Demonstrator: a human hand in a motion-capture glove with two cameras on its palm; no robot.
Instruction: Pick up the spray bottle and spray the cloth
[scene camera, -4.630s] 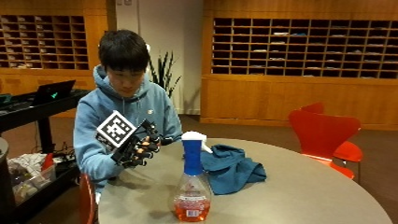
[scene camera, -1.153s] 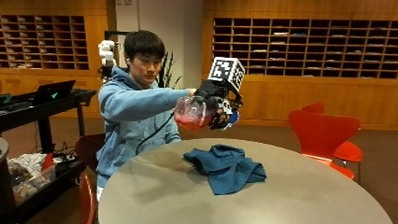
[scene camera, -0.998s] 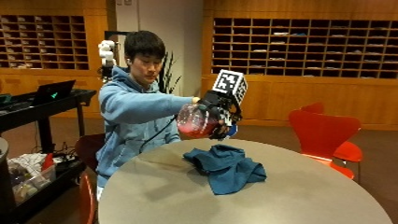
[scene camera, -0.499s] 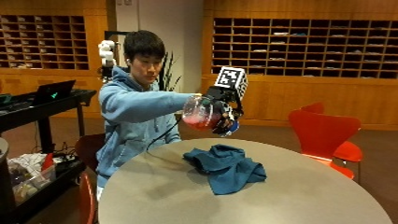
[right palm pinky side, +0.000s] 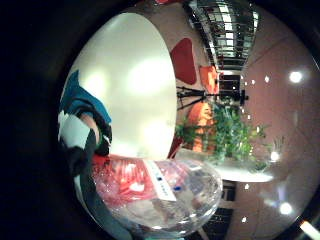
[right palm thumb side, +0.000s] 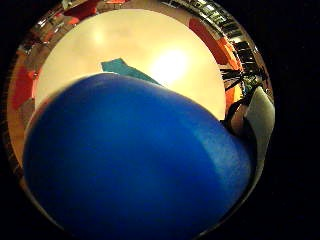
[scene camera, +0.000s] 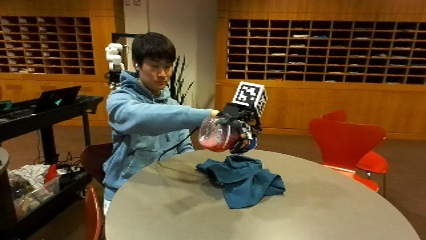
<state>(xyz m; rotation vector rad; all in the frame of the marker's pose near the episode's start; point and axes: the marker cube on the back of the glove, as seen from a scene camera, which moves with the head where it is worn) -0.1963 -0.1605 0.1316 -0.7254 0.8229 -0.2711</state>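
Observation:
In the outside view my gloved right hand (scene camera: 241, 131) grips the spray bottle (scene camera: 216, 135), a clear bottle of red liquid, tipped over in the air just above the blue cloth (scene camera: 243, 179). The cloth lies crumpled near the middle of the round table (scene camera: 319, 210). The little finger side palm view shows the bottle's clear body (right palm pinky side: 160, 192) close to the palm, with the cloth (right palm pinky side: 80, 100) and table (right palm pinky side: 135, 85) below. The bottle's blue spray head (right palm thumb side: 135, 160) fills most of the thumb side palm view, with a corner of the cloth (right palm thumb side: 122, 67) beyond it.
A red chair (scene camera: 349, 145) stands at the table's far right. A black cart (scene camera: 40, 150) with a laptop and clutter is at the left. Another red chair (scene camera: 93, 215) is at the table's near left edge. A potted plant (scene camera: 178, 82) stands behind me.
The bottle, which stood on the table 4.6 s ago, is now held in the air. Over the last second my hand has lowered it toward the cloth.

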